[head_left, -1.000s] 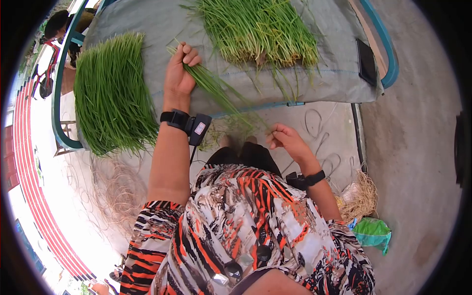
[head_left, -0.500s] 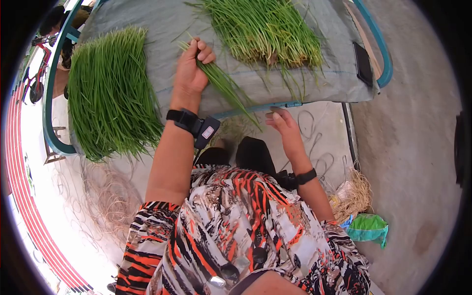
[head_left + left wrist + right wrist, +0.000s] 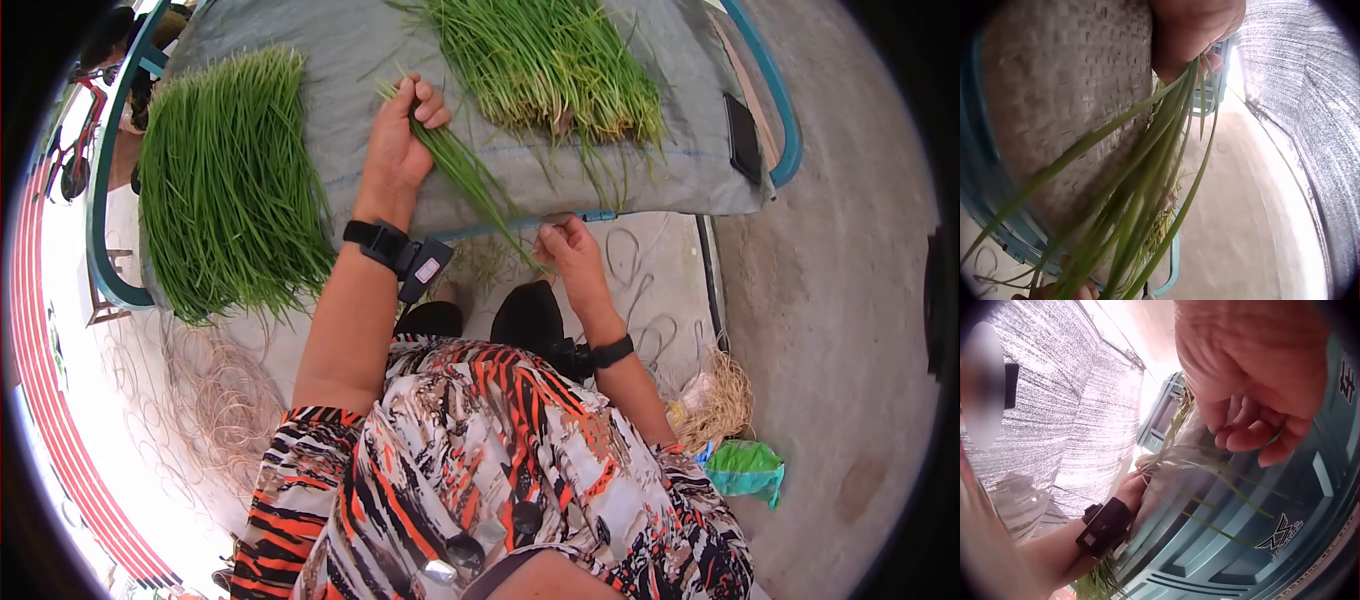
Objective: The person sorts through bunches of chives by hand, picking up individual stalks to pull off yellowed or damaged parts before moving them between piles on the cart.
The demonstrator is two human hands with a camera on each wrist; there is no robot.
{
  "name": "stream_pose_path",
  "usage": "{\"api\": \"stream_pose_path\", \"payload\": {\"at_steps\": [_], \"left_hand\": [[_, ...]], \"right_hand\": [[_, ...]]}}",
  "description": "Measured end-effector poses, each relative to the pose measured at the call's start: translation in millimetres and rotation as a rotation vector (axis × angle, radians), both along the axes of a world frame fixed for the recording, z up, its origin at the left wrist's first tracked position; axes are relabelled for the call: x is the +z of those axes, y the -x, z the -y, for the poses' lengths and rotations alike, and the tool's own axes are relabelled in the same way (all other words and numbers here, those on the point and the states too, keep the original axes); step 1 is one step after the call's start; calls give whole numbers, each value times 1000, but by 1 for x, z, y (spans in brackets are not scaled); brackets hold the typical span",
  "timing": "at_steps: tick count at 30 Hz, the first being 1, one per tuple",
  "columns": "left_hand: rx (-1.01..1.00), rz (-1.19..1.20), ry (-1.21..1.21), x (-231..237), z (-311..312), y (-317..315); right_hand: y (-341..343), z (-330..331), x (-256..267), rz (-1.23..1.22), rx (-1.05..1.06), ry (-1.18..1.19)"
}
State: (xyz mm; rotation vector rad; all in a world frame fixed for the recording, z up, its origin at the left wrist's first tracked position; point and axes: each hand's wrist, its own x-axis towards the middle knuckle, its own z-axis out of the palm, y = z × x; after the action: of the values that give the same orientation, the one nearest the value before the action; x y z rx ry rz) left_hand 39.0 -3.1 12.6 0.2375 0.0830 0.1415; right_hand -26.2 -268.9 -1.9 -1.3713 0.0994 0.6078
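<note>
Green stalks [image 3: 462,165] run down to the right from my left hand [image 3: 402,140], whose fingers curl round their upper ends. In the left wrist view the stalks [image 3: 1141,194] fan out below that hand [image 3: 1200,31]. My right hand [image 3: 573,258] is at the lower tips, thumb and fingers close together. From the right wrist view, the fingers of my right hand [image 3: 1254,394] are curled near a few thin blades [image 3: 1229,481]; whether they pinch one is unclear. A neat pile [image 3: 225,180] lies left, and a looser pile [image 3: 550,70] lies beyond.
Grey cloth [image 3: 350,40] covers the surface, edged by a blue-green rail [image 3: 787,120]. A dark phone-like object [image 3: 742,137] lies at its right end. Below are tangled strings [image 3: 215,395], a straw-coloured bundle [image 3: 722,402] and a green bag [image 3: 745,470].
Both hands have shifted in the head view, the left one rightwards. The right hand moved up from its first position, and its fingers have drawn closer together since half a second ago.
</note>
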Motion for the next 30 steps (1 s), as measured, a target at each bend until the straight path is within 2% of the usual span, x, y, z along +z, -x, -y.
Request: {"api": "stream_pose_path", "payload": {"at_steps": [4,10,13,16,19,22,25,26,28,30], "left_hand": [[1,5,14,2,-3,5],[5,-8,-5,4,-7,6],[10,-18,-25,6,-9,6],[7,-14,-28,8,-7,8],[15,-39,-25,13,-6,8],[21,-60,-19,14,-4,9],[11,-46,-74,14,-6,9],[0,-35,-98,13,-7,11],[1,-42,-124,12,-8,12],[27,-82,-132,10,-6,11]], "right_hand": [[0,-8,-7,-18,112,-94],[3,-17,-10,34,82,-48],[4,-17,-11,-46,53,-56],[8,-16,-17,-129,-17,-38],[9,-9,-24,-112,99,87],[18,-3,-16,12,171,288],[11,6,5,257,185,406],[9,7,14,290,131,406],[-2,-4,63,358,19,410],[-17,-15,88,664,-54,528]]}}
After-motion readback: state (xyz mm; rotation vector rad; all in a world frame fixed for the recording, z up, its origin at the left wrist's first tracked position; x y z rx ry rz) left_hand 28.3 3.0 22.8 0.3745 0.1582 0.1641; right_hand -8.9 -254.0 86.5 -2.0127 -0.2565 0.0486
